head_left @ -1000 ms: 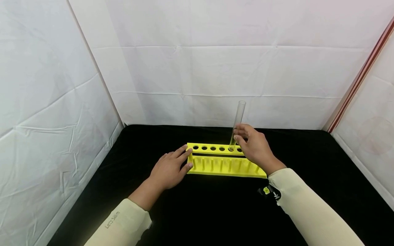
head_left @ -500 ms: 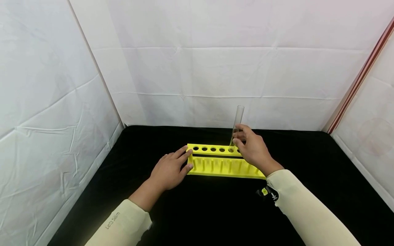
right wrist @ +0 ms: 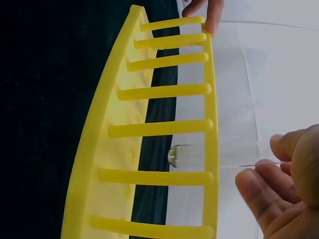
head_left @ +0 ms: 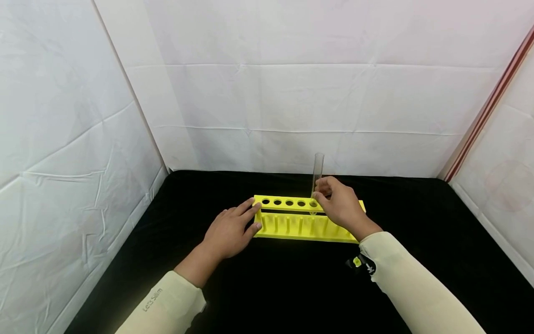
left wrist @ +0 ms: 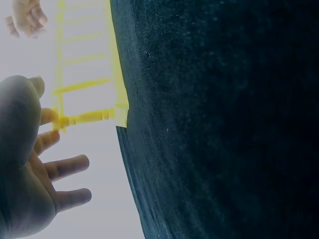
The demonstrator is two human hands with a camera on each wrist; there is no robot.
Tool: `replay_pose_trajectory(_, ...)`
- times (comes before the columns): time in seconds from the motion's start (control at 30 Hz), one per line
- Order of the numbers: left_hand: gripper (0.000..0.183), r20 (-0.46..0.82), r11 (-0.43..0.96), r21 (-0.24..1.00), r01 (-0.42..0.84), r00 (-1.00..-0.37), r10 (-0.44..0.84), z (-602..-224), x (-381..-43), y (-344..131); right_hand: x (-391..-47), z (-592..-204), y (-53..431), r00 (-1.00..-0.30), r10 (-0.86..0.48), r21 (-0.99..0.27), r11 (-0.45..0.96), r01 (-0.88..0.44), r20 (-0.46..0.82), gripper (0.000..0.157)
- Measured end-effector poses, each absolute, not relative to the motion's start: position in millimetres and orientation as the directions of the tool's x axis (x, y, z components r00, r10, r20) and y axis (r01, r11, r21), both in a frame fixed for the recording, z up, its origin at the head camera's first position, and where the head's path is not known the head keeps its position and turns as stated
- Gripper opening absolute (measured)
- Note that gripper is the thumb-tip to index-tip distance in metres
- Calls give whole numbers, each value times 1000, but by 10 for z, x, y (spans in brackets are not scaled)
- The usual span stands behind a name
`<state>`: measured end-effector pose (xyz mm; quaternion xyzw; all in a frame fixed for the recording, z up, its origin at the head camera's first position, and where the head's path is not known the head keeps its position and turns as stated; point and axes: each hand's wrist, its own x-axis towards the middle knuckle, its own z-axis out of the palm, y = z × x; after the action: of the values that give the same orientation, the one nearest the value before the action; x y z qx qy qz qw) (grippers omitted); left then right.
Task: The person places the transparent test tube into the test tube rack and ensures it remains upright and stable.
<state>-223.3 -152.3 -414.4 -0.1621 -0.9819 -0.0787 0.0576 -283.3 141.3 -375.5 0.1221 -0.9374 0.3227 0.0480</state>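
Observation:
A clear glass test tube (head_left: 319, 162) stands nearly upright in a hole of the yellow test tube rack (head_left: 288, 227). My right hand (head_left: 340, 202) pinches the tube between thumb and fingers just above the rack's top bar. In the right wrist view the tube's rounded bottom (right wrist: 173, 156) shows below the top bar, still above the base. My left hand (head_left: 229, 229) rests on the rack's left end, its fingers fairly straight against it. The left wrist view shows two fingertips at the rack's end post (left wrist: 89, 117), the other fingers spread.
Black cloth (head_left: 267, 287) covers the table under the rack. White sheets (head_left: 250, 93) hang behind and at both sides. Several holes left of the tube hold nothing; the rack's right part is partly hidden by my right hand.
My right hand has lowered the test tube down through the rack's hole, and the tube has become more upright. The left hand has stayed on the rack's left end.

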Motion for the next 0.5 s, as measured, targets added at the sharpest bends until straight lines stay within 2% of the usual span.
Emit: replay_pose_trajectory(0.5, 58, 137, 936, 134, 325, -942, 307, -4143, -2227, -1518, -2821, -3856, 1458, -969, -217, -586, 773, -243, 115, 27)
